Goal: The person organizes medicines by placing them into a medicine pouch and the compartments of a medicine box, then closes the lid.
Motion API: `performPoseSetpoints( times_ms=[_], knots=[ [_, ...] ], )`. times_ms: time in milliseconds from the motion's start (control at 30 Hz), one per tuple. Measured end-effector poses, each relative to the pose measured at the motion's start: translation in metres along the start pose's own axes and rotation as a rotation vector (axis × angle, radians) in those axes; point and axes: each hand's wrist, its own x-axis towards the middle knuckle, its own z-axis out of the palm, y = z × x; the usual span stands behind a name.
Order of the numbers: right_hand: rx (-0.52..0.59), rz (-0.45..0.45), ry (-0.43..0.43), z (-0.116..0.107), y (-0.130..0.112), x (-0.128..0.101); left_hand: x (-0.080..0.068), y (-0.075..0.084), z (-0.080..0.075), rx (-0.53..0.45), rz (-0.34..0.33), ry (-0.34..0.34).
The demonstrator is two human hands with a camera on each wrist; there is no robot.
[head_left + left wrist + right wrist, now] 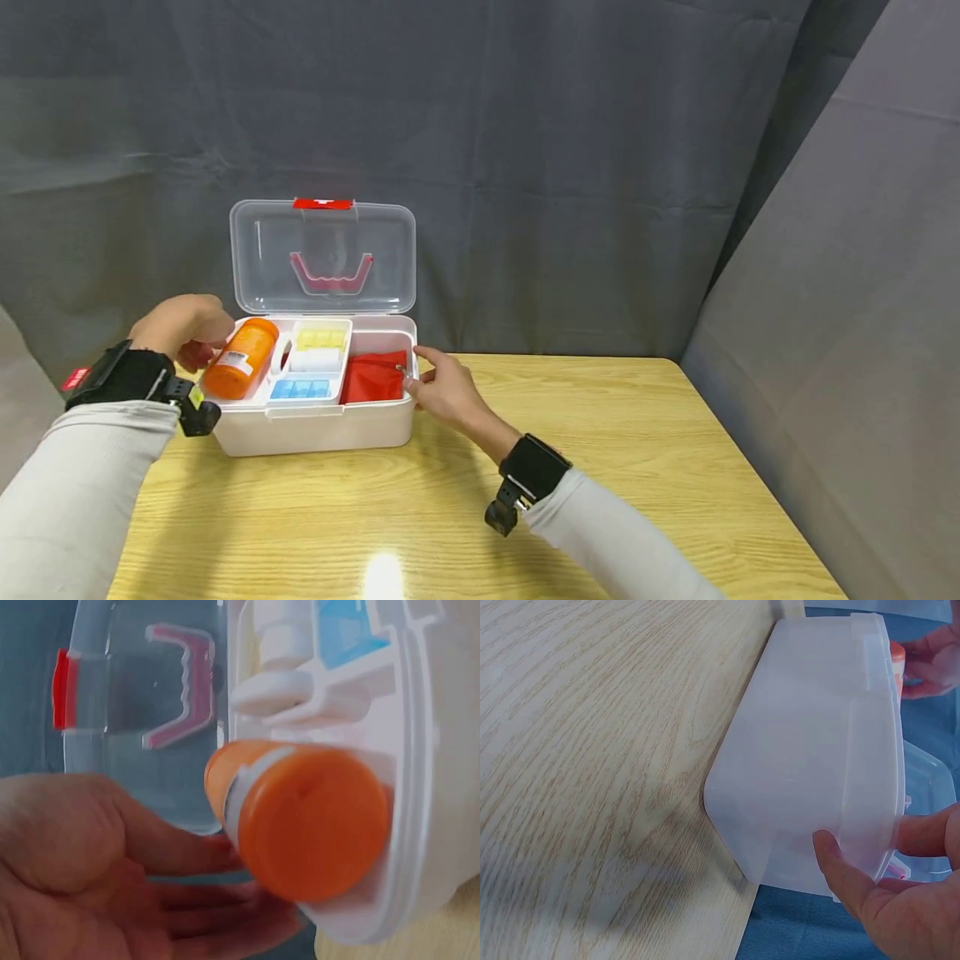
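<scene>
A white plastic box (315, 429) stands open on the table, its clear lid (322, 258) upright behind it. An orange pill bottle (242, 358) lies tilted in the left end of the box's tray. My left hand (183, 329) is at the box's left end with its fingers stretched along the bottle (307, 817), touching or nearly touching it. My right hand (442, 387) is at the box's right end. Its thumb (832, 859) presses on the outer wall (817, 750), and its index finger lies on the rim.
The tray also holds a yellow pill organiser (321, 338), a white roll (315, 360) and a blue pill organiser (300, 388). A red pouch (371, 375) fills the right compartment. The wooden table (600, 467) stretches right and forward. Grey cloth hangs behind.
</scene>
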Motion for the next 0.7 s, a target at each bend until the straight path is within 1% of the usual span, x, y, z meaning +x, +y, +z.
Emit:
performPoseSetpoints(
  times_ms=[33,100,133,200,300,367,567,700],
  knots=[
    [0.002,-0.005,0.000,0.000,0.000,0.000,0.000,-0.003,-0.002,-0.016,0.010,-0.059],
    [0.003,-0.009,0.002,-0.001,0.001,0.000,0.000,-0.009,-0.004,-0.048,0.034,-0.154],
    [-0.003,-0.006,0.004,-0.001,0.001,0.000,-0.001,-0.011,-0.005,-0.059,0.042,-0.187],
    [-0.008,-0.008,0.005,0.000,0.001,0.001,-0.001,-0.015,-0.005,-0.050,0.061,-0.259],
    [-0.009,-0.008,-0.003,0.000,0.001,0.001,-0.001,-0.022,-0.003,-0.030,0.070,-0.334],
    [-0.011,-0.008,-0.006,0.000,0.001,0.002,-0.001,-0.026,-0.001,-0.041,0.069,-0.349],
    [-0.016,-0.006,-0.006,-0.001,0.002,0.000,-0.001,-0.033,0.004,-0.117,0.071,-0.307],
    [0.000,-0.010,-0.014,-0.002,0.003,-0.001,-0.001,-0.033,0.007,-0.110,0.084,-0.286]
  ],
)
